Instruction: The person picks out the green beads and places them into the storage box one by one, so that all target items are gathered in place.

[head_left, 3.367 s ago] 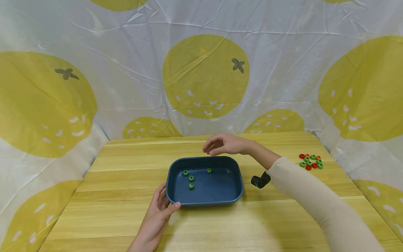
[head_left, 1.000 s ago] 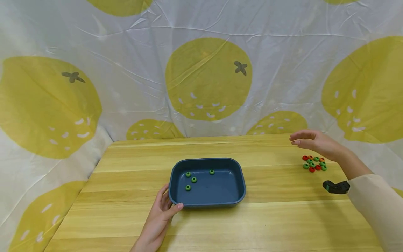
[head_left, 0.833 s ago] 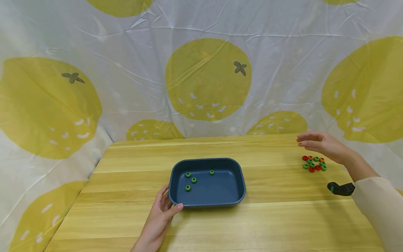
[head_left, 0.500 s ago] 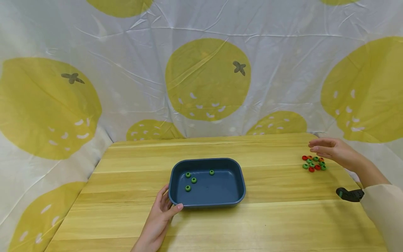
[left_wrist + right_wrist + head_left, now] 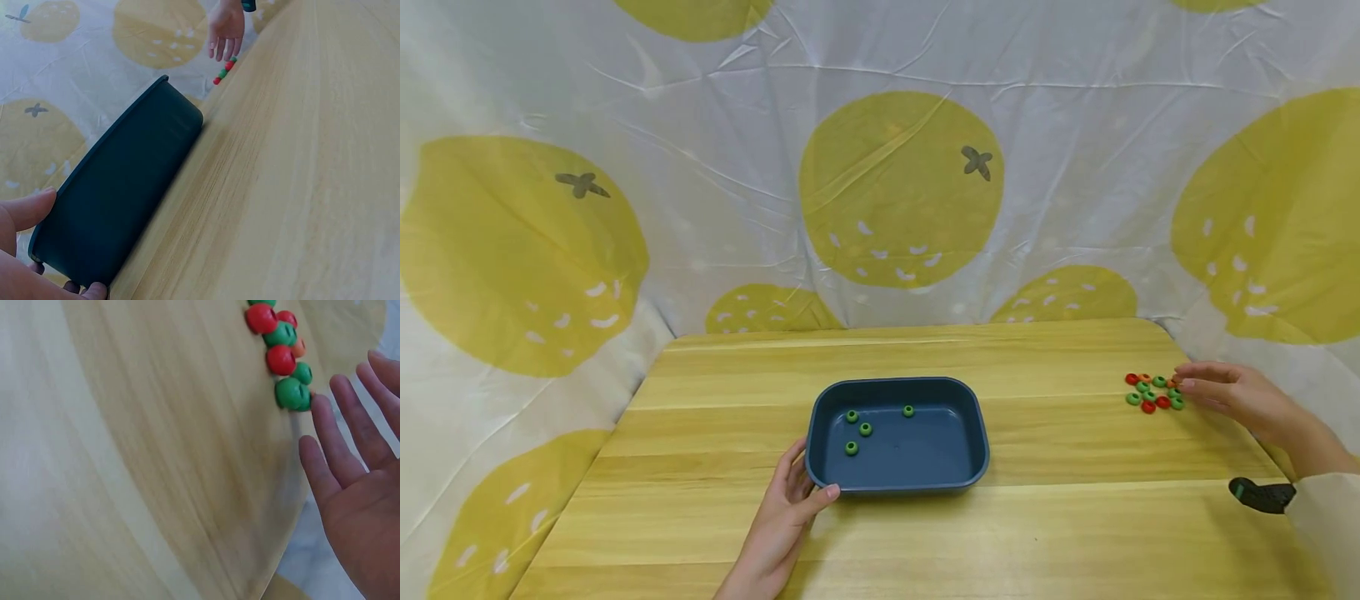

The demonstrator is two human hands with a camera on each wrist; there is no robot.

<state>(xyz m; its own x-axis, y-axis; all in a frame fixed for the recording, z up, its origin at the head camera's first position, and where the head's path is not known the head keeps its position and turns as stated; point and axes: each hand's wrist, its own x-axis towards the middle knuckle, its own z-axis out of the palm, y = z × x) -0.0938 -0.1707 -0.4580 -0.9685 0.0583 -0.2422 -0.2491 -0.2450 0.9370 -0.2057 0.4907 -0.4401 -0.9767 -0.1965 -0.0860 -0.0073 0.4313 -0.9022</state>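
My left hand (image 5: 778, 517) grips the near left corner of a dark blue plastic tub (image 5: 917, 458), thumb over the rim and fingers round the side. Inside the tub lie several green beads (image 5: 866, 429), toward its left half and back. At the table's right, a loose cluster of red, green and orange beads (image 5: 1149, 396) rests on the wood. My right hand (image 5: 1251, 404) reaches in at the cluster's right edge, fingers loosely extended. In the right wrist view a fingertip is close to a green bead (image 5: 290, 394); whether it touches any bead, I cannot tell.
A pale wooden table (image 5: 700, 467) carries everything. Behind it and at both sides hangs a white cloth (image 5: 722, 167) printed with big yellow fruit. A black strap-like device (image 5: 1262, 496) hangs at the right sleeve cuff (image 5: 1326, 517).
My right hand has gone from above the tub's far edge across to the right, then lowered beside the bead cluster. My left hand has kept its grip on the tub.
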